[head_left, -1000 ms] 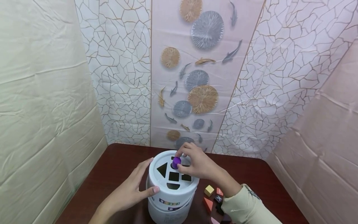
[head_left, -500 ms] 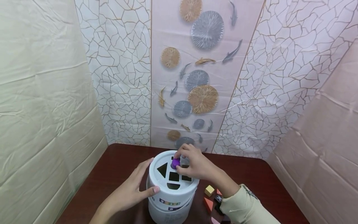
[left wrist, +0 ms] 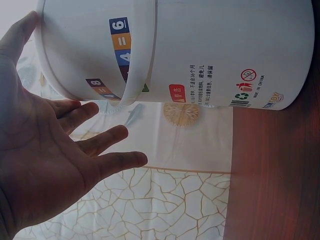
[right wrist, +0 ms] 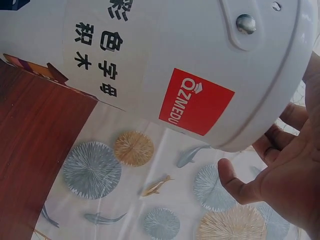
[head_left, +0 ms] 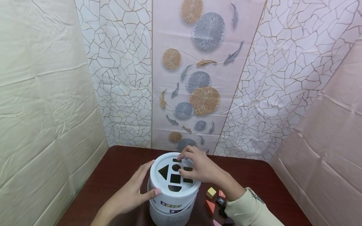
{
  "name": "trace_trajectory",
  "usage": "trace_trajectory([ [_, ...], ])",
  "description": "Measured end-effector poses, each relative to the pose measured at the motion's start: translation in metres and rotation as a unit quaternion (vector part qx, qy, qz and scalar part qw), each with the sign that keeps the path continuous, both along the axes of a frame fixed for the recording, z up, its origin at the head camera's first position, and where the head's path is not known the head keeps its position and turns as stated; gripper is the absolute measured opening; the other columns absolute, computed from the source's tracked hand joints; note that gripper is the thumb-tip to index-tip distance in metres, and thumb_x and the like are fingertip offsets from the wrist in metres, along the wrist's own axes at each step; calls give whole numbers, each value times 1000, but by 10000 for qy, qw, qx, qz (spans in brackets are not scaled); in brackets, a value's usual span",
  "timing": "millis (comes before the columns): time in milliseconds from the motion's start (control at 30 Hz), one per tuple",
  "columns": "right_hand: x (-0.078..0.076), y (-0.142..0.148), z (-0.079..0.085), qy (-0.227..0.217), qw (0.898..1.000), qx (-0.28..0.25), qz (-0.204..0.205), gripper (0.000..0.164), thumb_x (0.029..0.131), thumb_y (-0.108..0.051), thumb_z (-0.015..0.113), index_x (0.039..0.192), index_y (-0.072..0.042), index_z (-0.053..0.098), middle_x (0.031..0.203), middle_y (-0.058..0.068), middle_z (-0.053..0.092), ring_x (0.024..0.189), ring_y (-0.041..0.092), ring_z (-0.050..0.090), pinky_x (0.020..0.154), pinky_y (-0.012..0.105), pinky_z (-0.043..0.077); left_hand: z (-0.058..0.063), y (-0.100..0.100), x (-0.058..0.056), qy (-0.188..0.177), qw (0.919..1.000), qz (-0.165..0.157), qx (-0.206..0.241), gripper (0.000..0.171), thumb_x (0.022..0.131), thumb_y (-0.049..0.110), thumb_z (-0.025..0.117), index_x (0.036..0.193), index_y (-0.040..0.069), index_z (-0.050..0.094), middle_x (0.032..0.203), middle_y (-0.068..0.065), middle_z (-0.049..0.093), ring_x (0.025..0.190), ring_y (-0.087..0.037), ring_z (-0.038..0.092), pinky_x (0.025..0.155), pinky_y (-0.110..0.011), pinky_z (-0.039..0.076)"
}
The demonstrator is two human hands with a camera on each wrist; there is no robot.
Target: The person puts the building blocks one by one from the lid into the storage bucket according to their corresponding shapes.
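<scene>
Head view has a white bucket upright on the dark red-brown table, its lid cut with shaped holes. Left hand spreads wide at the bucket's left side, thumb laid on the near rim and a straight fingertip reaching the rim farther back; it steadies with flat contact, gripping nothing. In the left wrist view its other fingers fan out, the lowest clear of the wall near the handle. Right hand hangs over the lid, fingers loosely bent, thumb and forefinger apart — a gap with nothing pinched in it. Its thumb tip lies just beside the dark round hole; whether it touches the lid I cannot tell. Right of the bucket lie loose blocks — a yellow cube, an orange triangle, a dark block marked K — near the pale sleeve.
</scene>
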State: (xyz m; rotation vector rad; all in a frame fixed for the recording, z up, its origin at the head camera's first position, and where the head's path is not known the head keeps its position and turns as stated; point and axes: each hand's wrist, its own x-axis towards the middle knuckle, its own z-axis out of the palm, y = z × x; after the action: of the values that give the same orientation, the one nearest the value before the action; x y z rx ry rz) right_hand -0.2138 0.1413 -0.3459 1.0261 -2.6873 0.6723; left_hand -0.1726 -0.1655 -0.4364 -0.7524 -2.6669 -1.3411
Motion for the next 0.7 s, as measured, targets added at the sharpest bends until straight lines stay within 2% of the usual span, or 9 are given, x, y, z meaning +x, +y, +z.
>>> trace_trajectory([
  [67,1,2,1,47,10000,-14,28,30,94,-29,84,121,-17,78,120,-4,66,115,19,63,100,58,47,0,0,0,-27,10000,21,-37,101,95,61,81,174,40,22,177,4,33,163,-30,37,123,-75,40],
  [167,3,7,0,131,9999,-22,58,28,94,-28,83,119,-16,77,118,-4,67,112,19,65,96,51,50,-1,1,0,-42,10000,31,-53,100,95,62,81,174,44,21,177,5,33,163,-30,37,123,-75,40],
  [333,7,18,-3,69,9999,-137,-62,25,94,-26,83,117,-17,78,117,-3,68,106,17,65,91,38,55,-1,1,1,74,10000,26,-12,102,95,61,82,175,39,23,176,4,34,162,-29,38,123,-74,41],
  [500,10,30,-5,-2,9996,-225,-152,24,96,-25,83,118,-16,78,118,-2,68,105,17,65,90,38,59,-1,1,2,153,9998,82,-43,102,94,61,83,173,45,21,176,3,35,162,-31,38,121,-76,42],
  [700,12,40,-5,234,9994,-222,-160,24,96,-24,83,118,-15,78,120,-1,68,106,19,67,89,36,59,-2,1,2,235,9997,52,-41,101,95,60,83,173,47,20,176,2,35,162,-32,38,120,-78,43],
])
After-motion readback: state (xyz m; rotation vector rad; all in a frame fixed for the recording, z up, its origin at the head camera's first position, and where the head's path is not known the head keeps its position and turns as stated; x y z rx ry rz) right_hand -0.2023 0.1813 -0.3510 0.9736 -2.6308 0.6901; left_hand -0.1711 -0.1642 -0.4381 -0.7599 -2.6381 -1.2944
